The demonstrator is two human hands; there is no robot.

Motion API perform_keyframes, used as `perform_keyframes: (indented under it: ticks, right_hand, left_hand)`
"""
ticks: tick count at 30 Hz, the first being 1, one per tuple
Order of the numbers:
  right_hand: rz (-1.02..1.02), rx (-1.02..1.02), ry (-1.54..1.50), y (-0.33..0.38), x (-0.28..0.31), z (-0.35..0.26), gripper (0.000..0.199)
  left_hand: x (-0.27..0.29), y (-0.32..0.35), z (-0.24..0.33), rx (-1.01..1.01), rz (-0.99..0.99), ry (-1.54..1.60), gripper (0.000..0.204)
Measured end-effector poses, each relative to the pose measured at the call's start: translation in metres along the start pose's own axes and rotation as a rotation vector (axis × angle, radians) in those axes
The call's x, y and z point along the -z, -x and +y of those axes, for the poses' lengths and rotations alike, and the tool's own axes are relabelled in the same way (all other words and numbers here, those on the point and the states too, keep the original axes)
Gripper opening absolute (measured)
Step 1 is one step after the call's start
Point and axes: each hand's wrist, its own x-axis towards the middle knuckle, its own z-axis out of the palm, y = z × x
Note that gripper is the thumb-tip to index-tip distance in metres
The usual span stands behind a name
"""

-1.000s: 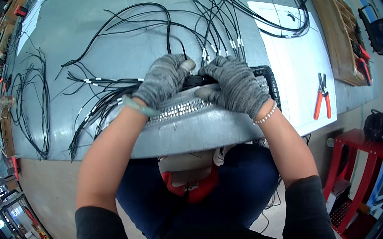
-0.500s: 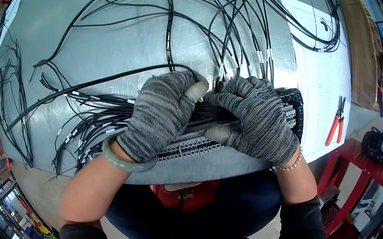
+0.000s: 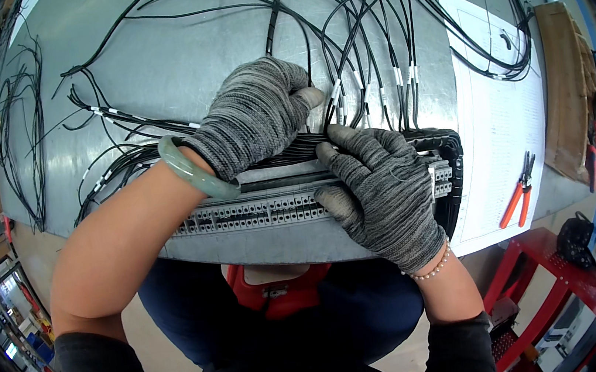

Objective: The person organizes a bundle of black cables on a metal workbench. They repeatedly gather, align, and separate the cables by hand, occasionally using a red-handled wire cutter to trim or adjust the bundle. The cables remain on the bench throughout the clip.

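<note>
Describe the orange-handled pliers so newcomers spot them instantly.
On the grey metal table, find the white printed sheet right of the gloved right hand. On its lower part lie orange-handled pliers, their bright handles unlike the black cables farther up.

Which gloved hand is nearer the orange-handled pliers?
The right hand, with the beaded bracelet at its wrist. The left hand, with the green bangle, is farther from the pliers, which lie on the white sheet.
</note>
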Motion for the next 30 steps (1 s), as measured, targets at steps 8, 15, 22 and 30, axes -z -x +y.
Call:
perform_keyframes:
  ticks: [8, 15, 22, 30]
  right_hand:
    - [-0.049, 0.020, -0.111, 0.000, 0.001, 0.004, 0.035]
    - [-0.049, 0.030, -0.151, -0.001, 0.001, 0.007, 0.032]
    - [-0.054, 0.034, -0.123, 0.001, 0.003, 0.007, 0.034]
    - [0.047, 0.003, -0.166, 0.004, 0.007, 0.004, 0.025]
  left_hand:
    - [0.001, -0.016, 0.020, 0.161, -0.093, 0.066, 0.031]
    - [-0.012, -0.022, 0.020, 0.208, -0.023, 0.218, 0.031]
    - [-0.005, -0.021, 0.027, 0.040, -0.014, 0.109, 0.032]
    - [0.001, 0.056, 0.011, -0.374, -0.009, -0.453, 0.038]
